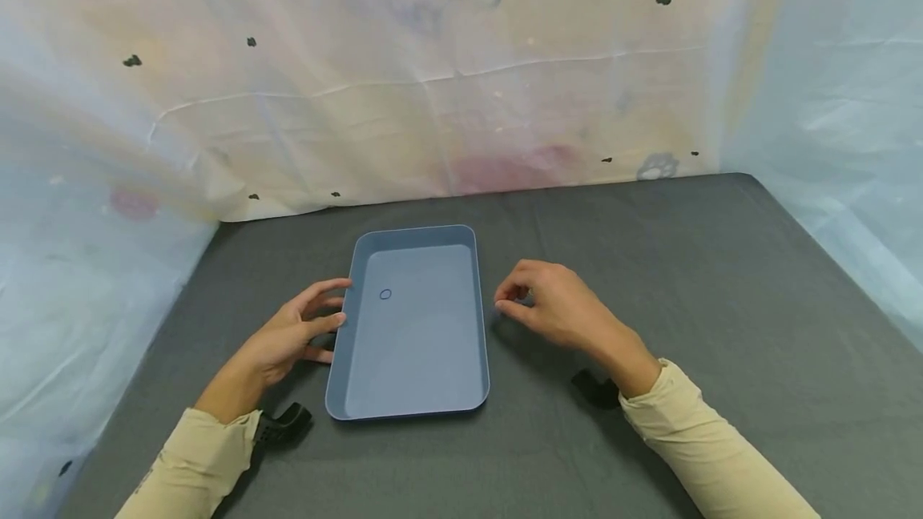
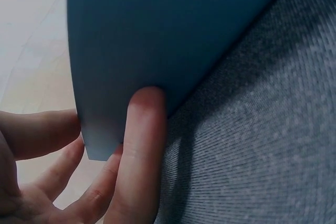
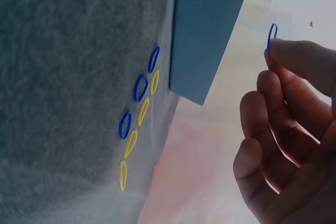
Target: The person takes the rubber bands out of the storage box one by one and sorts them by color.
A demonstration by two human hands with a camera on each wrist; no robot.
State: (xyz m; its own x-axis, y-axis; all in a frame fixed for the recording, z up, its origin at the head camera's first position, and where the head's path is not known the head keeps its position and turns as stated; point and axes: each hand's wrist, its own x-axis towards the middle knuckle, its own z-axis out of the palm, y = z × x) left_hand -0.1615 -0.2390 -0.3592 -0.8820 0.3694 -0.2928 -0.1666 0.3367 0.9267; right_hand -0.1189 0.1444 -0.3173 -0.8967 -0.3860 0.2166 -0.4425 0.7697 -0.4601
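Observation:
A blue-grey rectangular tray (image 1: pixel 418 351) lies on the dark grey cloth. One thin blue ring (image 1: pixel 385 294) lies inside it, towards the left. My left hand (image 1: pixel 284 335) is at the tray's left side, spread fingers touching the wall; in the left wrist view a fingertip (image 2: pixel 147 103) rests against the outer wall. To the right of the tray, my right hand (image 1: pixel 555 303) is held above the cloth. The right wrist view shows its thumb and index finger pinching another thin blue ring (image 3: pixel 272 36), the other fingers curled.
In the right wrist view, several blue rings (image 3: pixel 140 88) and yellow rings (image 3: pixel 131 144) lie in two rows on the cloth beside the tray; the head view does not show them. A pale patterned sheet (image 1: pixel 461 86) hangs behind the table.

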